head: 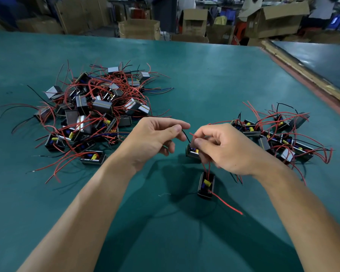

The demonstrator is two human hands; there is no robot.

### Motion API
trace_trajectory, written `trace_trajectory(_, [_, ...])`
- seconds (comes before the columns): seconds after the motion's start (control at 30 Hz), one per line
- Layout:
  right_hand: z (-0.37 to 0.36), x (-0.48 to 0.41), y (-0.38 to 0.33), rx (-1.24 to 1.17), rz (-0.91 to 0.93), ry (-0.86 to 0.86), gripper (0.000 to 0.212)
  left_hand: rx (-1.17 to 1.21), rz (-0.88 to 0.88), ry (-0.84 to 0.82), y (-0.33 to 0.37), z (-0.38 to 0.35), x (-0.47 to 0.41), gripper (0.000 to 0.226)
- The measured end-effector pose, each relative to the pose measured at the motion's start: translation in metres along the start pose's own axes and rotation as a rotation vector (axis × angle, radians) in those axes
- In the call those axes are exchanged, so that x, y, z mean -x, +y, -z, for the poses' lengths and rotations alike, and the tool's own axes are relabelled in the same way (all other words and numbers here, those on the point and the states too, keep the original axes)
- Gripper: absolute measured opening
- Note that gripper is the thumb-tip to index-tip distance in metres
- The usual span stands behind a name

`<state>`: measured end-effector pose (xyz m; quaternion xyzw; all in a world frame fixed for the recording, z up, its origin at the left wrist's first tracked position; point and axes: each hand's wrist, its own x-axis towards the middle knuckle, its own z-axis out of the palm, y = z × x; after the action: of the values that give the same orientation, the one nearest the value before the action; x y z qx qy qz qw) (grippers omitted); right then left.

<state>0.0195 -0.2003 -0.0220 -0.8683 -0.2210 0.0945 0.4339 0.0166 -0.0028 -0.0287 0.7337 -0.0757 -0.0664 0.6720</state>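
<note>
My left hand (155, 138) pinches a thin black wire (185, 136) between thumb and forefinger. That wire runs down to a small black box module (191, 151) with yellow and blue parts inside, held above the green table (204, 85). My right hand (222, 148) grips this module and pinches its red wire (193, 135). A second black box module (206, 185) hangs or lies just below my right hand, with red wires going up into that hand and one red wire (227, 204) trailing to the right.
A big tangled heap of the same modules with red and black wires (90, 107) lies at the left. A smaller, lined-up group (277, 136) lies at the right. A raised table edge (310, 79) runs along the far right. Cardboard boxes (139, 28) stand beyond the table.
</note>
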Motion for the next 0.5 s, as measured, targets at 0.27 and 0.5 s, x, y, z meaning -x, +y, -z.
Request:
trace_trajectory(0.27, [0.0015, -0.0002, 0.0025, 0.006, 0.047, 0.059, 0.025, -0.028, -0.086, 0.083, -0.0008, -0.0072, 0.0004, 0.017])
trace_trajectory(0.5, [0.0019, -0.0009, 0.0034, -0.012, 0.053, 0.043, 0.020, -0.005, -0.070, 0.140, -0.0010, -0.0081, -0.0011, 0.010])
